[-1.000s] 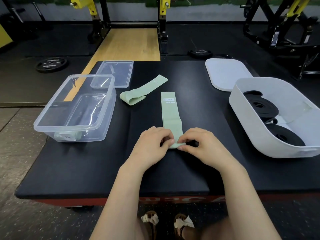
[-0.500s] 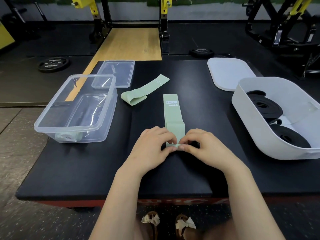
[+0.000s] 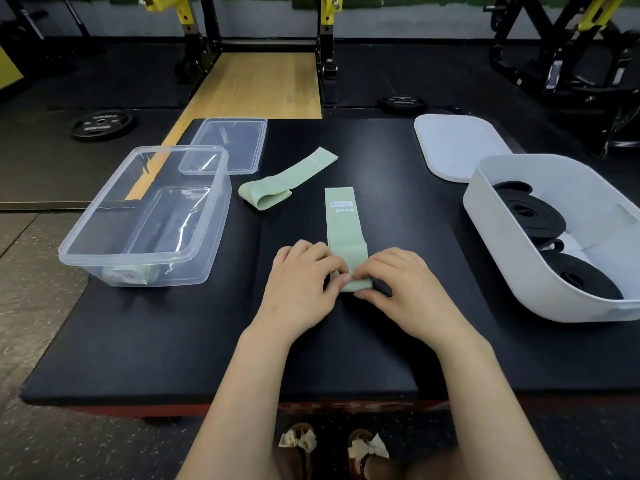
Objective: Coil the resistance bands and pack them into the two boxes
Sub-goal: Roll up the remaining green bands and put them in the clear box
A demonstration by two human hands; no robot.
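Both hands rest on the black bench (image 3: 173,341) at its near centre. The left hand (image 3: 301,285) and right hand (image 3: 401,289) pinch the near end of a pale green resistance band (image 3: 343,230) between thumbs and fingertips; that end is turned into a small roll lying between the two hands. The rest of the band lies flat, running straight away from the hands, label end farthest.

A second green band (image 3: 284,181) lies loose and partly folded, beyond and left of the first, apart from both hands. The clear box (image 3: 145,216) stands at the left with one coiled green band (image 3: 133,273) in its near end; its clear lid (image 3: 228,143) lies just behind. The white box (image 3: 554,244) at the right holds black coiled bands (image 3: 530,213); its white lid (image 3: 453,143) lies behind.
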